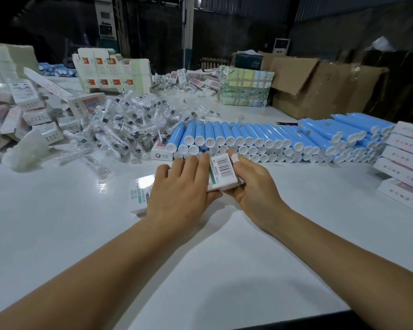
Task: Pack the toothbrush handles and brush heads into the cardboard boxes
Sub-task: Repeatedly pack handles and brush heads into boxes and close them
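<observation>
Hands, left (177, 186) and right (253, 184), grip box (222, 171) over white table (224, 246); dim warehouse.

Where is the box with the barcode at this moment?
In the head view, the box with the barcode is at centre, gripped between the left hand and the right hand, just in front of the stacked blue toothbrush handles.

Bare table (224, 258) near, handle stack (260, 141) blocks ahead, brush-head heap (129, 120) left

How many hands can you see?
2. The left hand grips the barcode box from the left; the right hand pinches it from the right. No others show.
</observation>
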Motion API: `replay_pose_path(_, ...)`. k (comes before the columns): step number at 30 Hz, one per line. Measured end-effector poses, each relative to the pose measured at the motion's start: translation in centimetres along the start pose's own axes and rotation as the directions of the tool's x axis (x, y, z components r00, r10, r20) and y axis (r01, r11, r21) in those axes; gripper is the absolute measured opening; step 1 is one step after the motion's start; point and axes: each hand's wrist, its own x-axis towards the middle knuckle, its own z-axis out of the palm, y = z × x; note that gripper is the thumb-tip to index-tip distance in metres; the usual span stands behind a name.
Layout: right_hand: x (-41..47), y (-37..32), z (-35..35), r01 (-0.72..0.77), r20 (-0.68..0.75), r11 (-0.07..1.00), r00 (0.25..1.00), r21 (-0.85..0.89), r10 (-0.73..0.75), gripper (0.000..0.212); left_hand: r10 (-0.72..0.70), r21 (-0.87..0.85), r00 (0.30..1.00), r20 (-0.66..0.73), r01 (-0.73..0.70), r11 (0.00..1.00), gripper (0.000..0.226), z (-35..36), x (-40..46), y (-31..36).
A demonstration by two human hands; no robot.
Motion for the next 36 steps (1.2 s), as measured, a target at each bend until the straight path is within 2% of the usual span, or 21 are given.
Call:
replay_pose_path(3, 0.1, 0.2, -0.1, 0.020, -0.018, 0.998, 1.000, -0.060, -0.021, 0.028, 0.014, 0.012, 1.000, 0.016, -0.014, 1.000, 0.071, -0.2, -0.2, 0.0)
replay_pose_path(6, -0.1, 0.6, 0.3, 0.011, -0.114, 0.991, 0.993, -0.135, -0.027, 0.033, 0.035, 0.089, 0.999, 0.038, -0.039, 0.995, 0.074, -0.1, -0.3, 0.3)
replay_pose_path(10, -0.5, 0.9, 0.9, -0.024, -0.173, 0.995, 0.985, -0.099, 0.007, 0.031, 0.072, 0.205, 0.997, -0.016, -0.068, 0.976, 0.075, -0.1, -0.2, 0.9)
replay_pose_path(14, -1.0, 1.6, 1.3, -0.007, -0.126, 0.885, 0.990, -0.466, -0.058, 0.081, 0.093, 0.261, 0.995, -0.025, -0.084, 0.962, 0.071, -0.1, -0.2, 1.3)
replay_pose_path(18, -1.3, 1.5, 1.3, 0.013, -0.029, 0.855, 0.999, -0.519, -0.033, 0.098, 0.085, 0.241, 0.995, 0.050, -0.095, 0.966, 0.076, 0.0, -0.3, 0.9)
replay_pose_path(20, -1.1, 1.0, 1.2, -0.007, 0.001, 0.901, 1.000, -0.433, 0.008, 0.090, 0.048, 0.234, 0.992, 0.112, -0.074, 0.969, 0.082, -0.2, -0.3, 0.9)
replay_pose_path(22, -0.5, 0.3, 1.0, 0.010, 0.006, 0.969, 1.000, -0.248, -0.009, 0.081, -0.011, 0.103, 0.990, 0.140, -0.004, 0.995, 0.080, -0.3, 0.5, 0.6)
replay_pose_path(23, -0.3, -0.1, 0.9, 0.040, -0.008, 0.981, 0.999, -0.188, -0.042, 0.082, -0.056, -0.049, 0.990, 0.127, 0.063, 0.997, 0.076, -0.5, 1.2, 0.5)
replay_pose_path(24, -0.1, -0.4, 0.8, 0.074, -0.020, 0.979, 0.997, -0.189, -0.079, 0.081, -0.102, -0.271, 0.989, 0.107, 0.128, 0.954, 0.071, -0.9, 1.9, 0.3)
replay_pose_path(25, -0.2, -0.4, 0.8, 0.110, -0.021, 0.964, 0.993, -0.241, -0.119, 0.076, -0.142, -0.537, 0.987, 0.080, 0.163, 0.828, 0.062, -1.4, 2.6, 0.0)
replay_pose_path(26, -0.4, -0.2, 0.8, 0.143, 0.001, 0.933, 0.988, -0.331, -0.151, 0.071, -0.182, -0.761, 0.982, 0.054, 0.158, 0.630, 0.051, -2.0, 3.1, -0.2)
replay_pose_path(27, -0.7, 0.1, 1.0, 0.170, 0.047, 0.892, 0.985, -0.418, -0.166, 0.067, -0.235, -0.905, 0.970, 0.057, 0.149, 0.398, 0.042, -2.5, 3.2, -0.3)
replay_pose_path(28, -1.1, 0.5, 1.3, 0.192, 0.099, 0.850, 0.981, -0.490, -0.164, 0.068, -0.300, -0.972, 0.947, 0.120, 0.173, 0.159, 0.040, -2.9, 3.1, -0.2)
replay_pose_path(29, -1.3, 1.0, 1.6, 0.213, 0.151, 0.812, 0.976, -0.543, -0.155, 0.072, -0.350, -0.967, 0.902, 0.253, 0.238, -0.086, 0.043, -3.2, 3.1, -0.2)
replay_pose_path(31, -1.5, 1.5, 2.2, 0.277, 0.221, 0.727, 0.959, -0.628, -0.175, 0.073, -0.346, -0.806, 0.787, 0.511, 0.298, -0.512, 0.044, -3.2, 3.2, -0.3)
replay_pose_path(32, -1.5, 1.6, 2.3, 0.304, 0.231, 0.676, 0.952, -0.671, -0.199, 0.071, -0.309, -0.707, 0.750, 0.585, 0.285, -0.648, 0.039, -3.1, 3.2, -0.5)
replay_pose_path(33, -1.4, 1.6, 2.3, 0.315, 0.225, 0.628, 0.949, -0.712, -0.221, 0.070, -0.271, -0.629, 0.736, 0.621, 0.261, -0.733, 0.032, -2.9, 3.0, -0.8)
replay_pose_path(35, -1.4, 1.4, 1.7, 0.317, 0.212, 0.503, 0.943, -0.804, -0.256, 0.069, -0.272, -0.599, 0.698, 0.662, 0.275, -0.752, 0.019, -2.5, 2.6, -1.5)
replay_pose_path(36, -1.4, 1.3, 1.4, 0.315, 0.218, 0.429, 0.940, -0.846, -0.261, 0.067, -0.277, -0.607, 0.660, 0.698, 0.340, -0.718, 0.029, -2.0, 2.3, -1.5)
